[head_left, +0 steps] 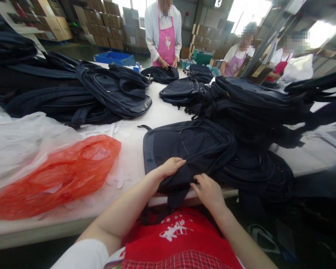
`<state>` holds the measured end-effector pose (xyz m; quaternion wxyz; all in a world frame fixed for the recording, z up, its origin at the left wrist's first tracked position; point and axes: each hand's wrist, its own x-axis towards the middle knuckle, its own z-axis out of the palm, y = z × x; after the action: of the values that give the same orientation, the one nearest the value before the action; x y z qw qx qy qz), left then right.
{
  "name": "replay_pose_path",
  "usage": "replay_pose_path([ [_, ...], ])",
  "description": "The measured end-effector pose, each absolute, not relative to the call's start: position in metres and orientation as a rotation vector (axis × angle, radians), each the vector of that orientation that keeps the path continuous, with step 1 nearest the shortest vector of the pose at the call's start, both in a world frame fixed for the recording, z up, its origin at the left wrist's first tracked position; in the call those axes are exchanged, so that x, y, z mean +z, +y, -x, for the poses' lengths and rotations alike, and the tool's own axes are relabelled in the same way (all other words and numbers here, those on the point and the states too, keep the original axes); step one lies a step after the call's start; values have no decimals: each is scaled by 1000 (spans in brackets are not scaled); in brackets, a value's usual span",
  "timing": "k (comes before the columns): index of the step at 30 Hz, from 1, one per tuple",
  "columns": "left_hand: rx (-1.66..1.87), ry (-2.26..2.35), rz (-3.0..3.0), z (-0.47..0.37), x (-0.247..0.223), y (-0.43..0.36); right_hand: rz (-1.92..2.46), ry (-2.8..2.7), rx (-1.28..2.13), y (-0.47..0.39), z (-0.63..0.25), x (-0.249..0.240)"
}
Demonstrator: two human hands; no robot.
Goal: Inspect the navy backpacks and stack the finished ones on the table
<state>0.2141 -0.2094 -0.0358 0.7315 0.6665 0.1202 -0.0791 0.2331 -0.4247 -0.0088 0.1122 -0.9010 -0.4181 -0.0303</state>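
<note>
A dark navy backpack [168, 144] lies flat on the table in front of me, its zipped front facing up. My left hand [172, 167] rests over its near side, fingers together and pinching the fabric. Close by on the right, my right hand [208, 188] has its fingers curled at the pack's near edge. Its fingertips appear to grip the cloth, though part of the grip is hidden. A strap [177, 198] hangs from the pack over the table edge, above my red apron [184, 235].
More backpacks are piled at left [109, 89] and right [249, 93]; another backpack [249, 168] lies beside mine. An orange plastic bag [72, 175] and clear plastic [22, 138] cover the left side. Across the table, a person [165, 37] handles a dark bag. A blue bin [114, 58] stands behind.
</note>
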Motion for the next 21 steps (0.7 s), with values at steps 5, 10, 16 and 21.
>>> replay_pose_path([
  [5,-137,249,-1508,-214,-37,-211,2641,-1221,-12,-425,-238,-6],
  [10,-122,232,-1548,-213,-37,-212,2563,-1177,-80,-431,-246,-9],
  [16,-130,207,-1592,-212,-39,-211,2559,-1144,-404,-434,-274,9],
  [21,-135,175,-1647,-210,-41,-208,2630,-869,-881,-447,-347,51],
])
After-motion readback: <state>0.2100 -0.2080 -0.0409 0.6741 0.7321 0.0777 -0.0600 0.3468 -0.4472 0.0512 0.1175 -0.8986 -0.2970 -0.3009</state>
